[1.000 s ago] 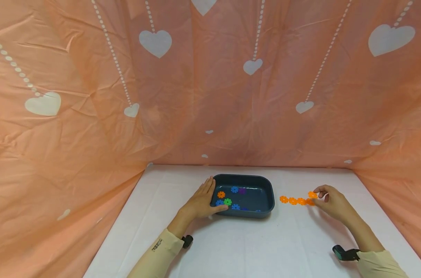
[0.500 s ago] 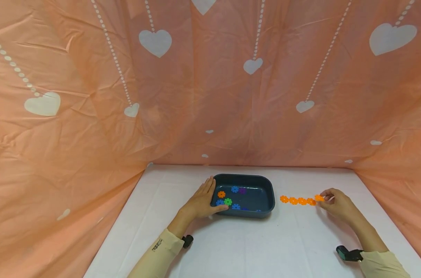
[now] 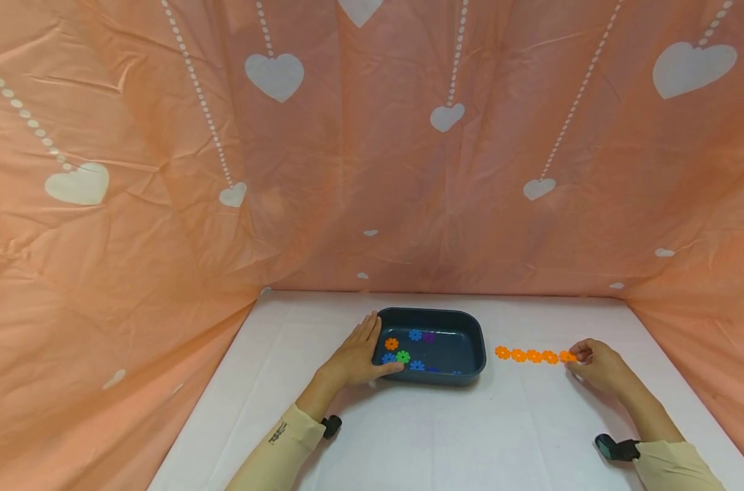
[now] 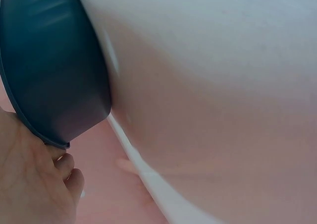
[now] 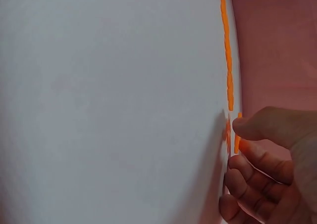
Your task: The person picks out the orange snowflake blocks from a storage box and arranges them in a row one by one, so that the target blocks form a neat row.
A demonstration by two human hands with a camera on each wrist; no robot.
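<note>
My right hand (image 3: 600, 365) pinches an orange flower-shaped disc (image 3: 566, 356) between thumb and fingers, at the right end of a row of matching orange discs (image 3: 534, 356) on the table. From the right wrist camera, the pinched disc (image 5: 237, 145) appears edge-on, just above the table surface. My left hand (image 3: 354, 356) rests against the left side of a dark blue-grey tray (image 3: 477, 341), fingers straight along the rim and thumb across the front corner. Inside the tray lie an orange disc (image 3: 391, 344), a green disc (image 3: 402, 356), and several blue and purple ones.
A white-covered table (image 3: 445, 429) stretches under everything. An orange curtain (image 3: 402, 170) with white hearts hangs behind the table's back edge and down both sides. Each wrist wears a small black camera.
The right hand has moved right and lowered its orange disc from above the row's end to beside it, in line with the others. The left hand and tray have stayed put.
</note>
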